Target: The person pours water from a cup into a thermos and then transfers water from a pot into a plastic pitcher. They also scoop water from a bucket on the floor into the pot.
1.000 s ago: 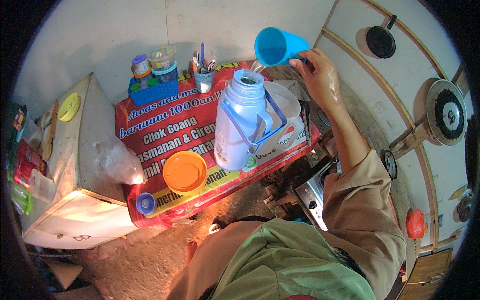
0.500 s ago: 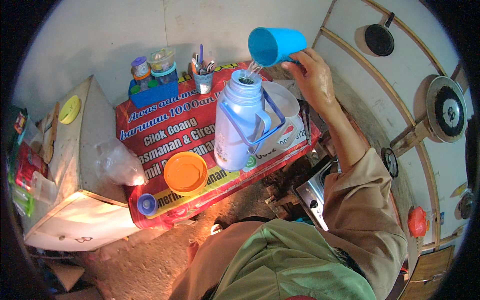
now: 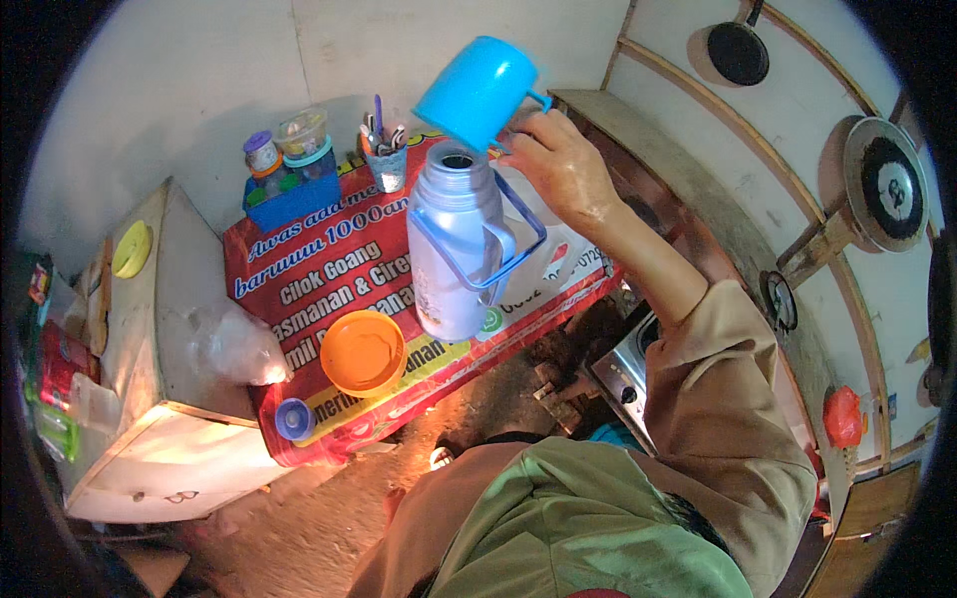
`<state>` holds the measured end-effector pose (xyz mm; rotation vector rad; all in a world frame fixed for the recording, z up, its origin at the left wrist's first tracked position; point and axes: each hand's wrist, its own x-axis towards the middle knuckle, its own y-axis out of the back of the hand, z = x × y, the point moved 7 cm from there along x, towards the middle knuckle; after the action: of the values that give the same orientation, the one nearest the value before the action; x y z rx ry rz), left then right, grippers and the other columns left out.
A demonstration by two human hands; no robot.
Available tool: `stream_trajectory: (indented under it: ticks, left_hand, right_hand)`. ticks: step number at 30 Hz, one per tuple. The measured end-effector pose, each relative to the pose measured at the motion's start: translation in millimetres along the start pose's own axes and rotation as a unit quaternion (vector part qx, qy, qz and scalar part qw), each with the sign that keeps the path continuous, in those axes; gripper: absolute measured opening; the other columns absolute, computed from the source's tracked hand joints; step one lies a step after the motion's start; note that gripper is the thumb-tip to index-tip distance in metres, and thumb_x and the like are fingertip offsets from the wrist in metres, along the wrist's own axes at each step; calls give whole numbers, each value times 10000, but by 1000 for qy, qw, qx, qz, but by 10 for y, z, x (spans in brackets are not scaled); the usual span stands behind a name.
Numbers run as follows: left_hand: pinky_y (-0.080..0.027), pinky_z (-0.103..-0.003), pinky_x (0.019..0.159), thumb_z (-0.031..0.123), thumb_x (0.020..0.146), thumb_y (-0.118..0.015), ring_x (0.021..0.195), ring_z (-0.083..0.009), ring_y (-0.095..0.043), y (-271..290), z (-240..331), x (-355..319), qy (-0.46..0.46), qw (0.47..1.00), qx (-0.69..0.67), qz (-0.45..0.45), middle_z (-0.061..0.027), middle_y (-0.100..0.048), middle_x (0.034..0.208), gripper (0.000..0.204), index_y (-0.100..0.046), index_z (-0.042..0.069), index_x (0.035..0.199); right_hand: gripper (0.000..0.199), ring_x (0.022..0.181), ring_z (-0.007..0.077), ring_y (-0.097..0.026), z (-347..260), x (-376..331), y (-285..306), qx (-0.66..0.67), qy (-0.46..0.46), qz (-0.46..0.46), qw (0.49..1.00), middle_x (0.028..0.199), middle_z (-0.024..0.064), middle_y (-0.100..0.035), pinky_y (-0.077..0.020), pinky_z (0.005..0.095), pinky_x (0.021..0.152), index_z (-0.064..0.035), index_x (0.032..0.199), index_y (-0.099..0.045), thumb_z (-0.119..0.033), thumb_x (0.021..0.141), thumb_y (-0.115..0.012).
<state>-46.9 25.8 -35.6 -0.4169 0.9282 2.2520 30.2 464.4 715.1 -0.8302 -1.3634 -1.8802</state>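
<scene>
My right hand (image 3: 566,171) grips a bright blue plastic mug (image 3: 480,92) by its handle. The mug is steeply tipped, its mouth facing down and left, just above the open neck of a pale blue thermos flask (image 3: 439,264). No stream of water can be made out below the rim. Upright on a red printed banner (image 3: 299,344) covering the table, the flask has its blue carrying handle hanging to the right. In front of it lie a round orange tub or lid (image 3: 364,354) and a small purple-blue cap (image 3: 294,420). My left hand is out of view.
A blue basket of jars (image 3: 294,204) and a cup of cutlery (image 3: 386,167) stand at the back. On the left is a pale cabinet (image 3: 164,369) with a plastic bag (image 3: 234,344). A stove (image 3: 623,379) sits low right; pans (image 3: 738,52) hang on the wall.
The blue mug has tipped further over and shifted left above the flask's neck. Water was pouring from it earlier; now no stream shows. The view has shifted slightly.
</scene>
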Motion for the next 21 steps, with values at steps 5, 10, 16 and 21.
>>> stream_trajectory:
  ticks: [5, 10, 16, 21]
  left_hand:
    - [-435, -301, 558, 229, 814, -491, 625, -157, -549, -64, 156, 44, -17, 999, 1, -34, -76, -572, 681, 228, -602, 31, 839]
    - [-437, -298, 551, 220, 816, -496, 631, -159, -551, -74, 258, 69, -28, 996, 20, -83, -71, -570, 699, 223, -601, 29, 862]
    - [-439, -294, 543, 209, 818, -502, 638, -161, -553, -252, 430, 137, -28, 988, 45, -142, -66, -569, 720, 220, -600, 25, 889]
    - [-441, -290, 535, 201, 820, -506, 644, -164, -554, -344, 641, 90, -18, 986, 45, -161, -62, -568, 738, 220, -599, 23, 911]
  right_hand:
    - [185, 754, 207, -530, 227, -210, 55, 38, -22, 19, 999, 812, 50, -544, -439, 319, 658, -66, 824, -597, -200, 716, -664]
    - [244, 675, 59, -451, 1189, -1111, 420, 282, -482, -7, 829, 733, -25, -545, -366, 210, 604, -27, 874, -617, -258, 797, -625]
    - [312, 765, 285, -598, 2073, -3317, 1574, -26, -600, -164, 782, 829, 175, -619, -450, 368, 711, -6, 874, -625, -295, 758, -604]
    - [240, 810, 353, -574, 2034, -5073, 1902, -216, -608, -300, 703, 834, 201, -594, -452, 429, 732, -25, 826, -626, -244, 729, -616]
